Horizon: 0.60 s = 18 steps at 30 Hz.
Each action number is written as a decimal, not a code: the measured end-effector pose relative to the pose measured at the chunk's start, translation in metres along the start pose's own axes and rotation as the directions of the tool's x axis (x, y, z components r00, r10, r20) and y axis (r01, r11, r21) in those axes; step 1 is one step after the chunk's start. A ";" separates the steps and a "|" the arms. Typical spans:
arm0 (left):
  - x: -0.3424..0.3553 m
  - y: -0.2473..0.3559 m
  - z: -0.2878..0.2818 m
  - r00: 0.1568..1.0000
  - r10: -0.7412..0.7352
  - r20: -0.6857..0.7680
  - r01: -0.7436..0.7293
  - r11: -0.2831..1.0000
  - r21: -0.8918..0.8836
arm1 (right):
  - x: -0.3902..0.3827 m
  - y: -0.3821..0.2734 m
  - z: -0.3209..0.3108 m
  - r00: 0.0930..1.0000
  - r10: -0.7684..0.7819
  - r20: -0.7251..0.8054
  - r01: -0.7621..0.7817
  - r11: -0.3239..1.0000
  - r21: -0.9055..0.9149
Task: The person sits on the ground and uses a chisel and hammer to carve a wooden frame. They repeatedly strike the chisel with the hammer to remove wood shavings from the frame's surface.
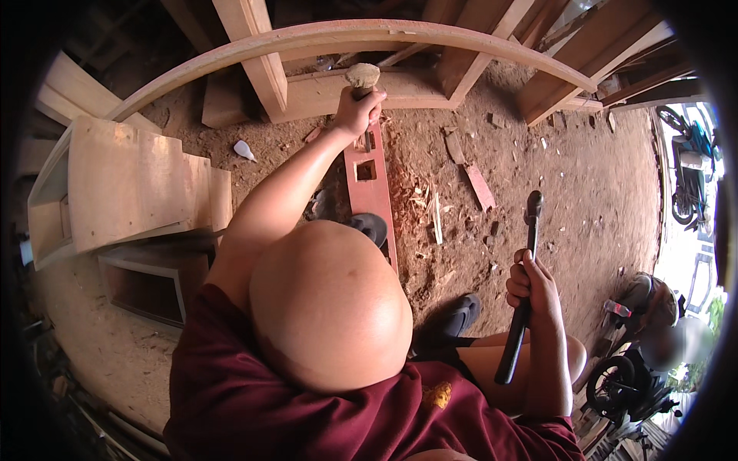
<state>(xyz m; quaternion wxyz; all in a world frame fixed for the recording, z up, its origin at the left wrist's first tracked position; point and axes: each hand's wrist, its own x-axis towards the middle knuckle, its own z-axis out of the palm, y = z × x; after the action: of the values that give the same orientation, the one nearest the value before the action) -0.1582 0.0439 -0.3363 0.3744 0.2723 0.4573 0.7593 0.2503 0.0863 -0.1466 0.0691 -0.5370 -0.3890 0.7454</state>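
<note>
My left hand (360, 114), at the end of my outstretched arm, is wrapped round the handle of a chisel (363, 74). The handle's frayed, flattened top sticks up above my fist. Below it the metal blade meets a reddish wooden beam (370, 196) lying on the ground, at a slot just beyond a square hole (365, 170). In my right hand (532, 286) is a hammer (533, 207), gripped round its black handle with the head up. It is held to the right of the beam, apart from the chisel.
Wood chips (419, 201) and a reddish offcut (478, 187) lie on the dirt floor. A curved timber frame (346, 34) stands beyond the beam. Wooden pieces (127, 180) are stacked at left. My dark shoe (370, 228) is at the beam. Motorcycles (688, 165) and a person (649, 300) are at right.
</note>
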 end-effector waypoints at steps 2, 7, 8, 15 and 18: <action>0.004 0.002 0.000 0.998 0.055 0.018 -0.056 0.996 0.071 | 0.000 0.001 0.000 1.000 -0.009 -0.004 0.009 1.000 -0.025; 0.008 -0.006 -0.004 1.000 -0.007 0.027 0.007 1.000 0.015 | -0.002 0.001 0.002 1.000 -0.021 -0.021 0.019 0.998 -0.064; 0.006 -0.007 -0.003 0.999 -0.012 0.031 0.011 0.999 0.041 | -0.004 0.002 0.003 1.000 -0.019 -0.016 0.018 0.998 -0.067; 0.007 -0.013 -0.003 1.000 0.013 0.011 -0.014 0.995 0.095 | -0.005 -0.013 0.026 0.968 -0.247 0.048 0.249 0.908 -0.338; 0.000 -0.015 0.004 0.998 0.035 0.051 -0.044 0.982 0.186 | -0.007 -0.047 0.069 0.899 -0.427 0.094 0.426 0.810 -0.403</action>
<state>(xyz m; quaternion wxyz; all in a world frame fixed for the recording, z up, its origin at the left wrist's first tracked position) -0.1506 0.0503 -0.3481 0.3426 0.3332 0.5122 0.7136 0.1795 0.0796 -0.1019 0.1195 -0.4385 -0.6481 0.6110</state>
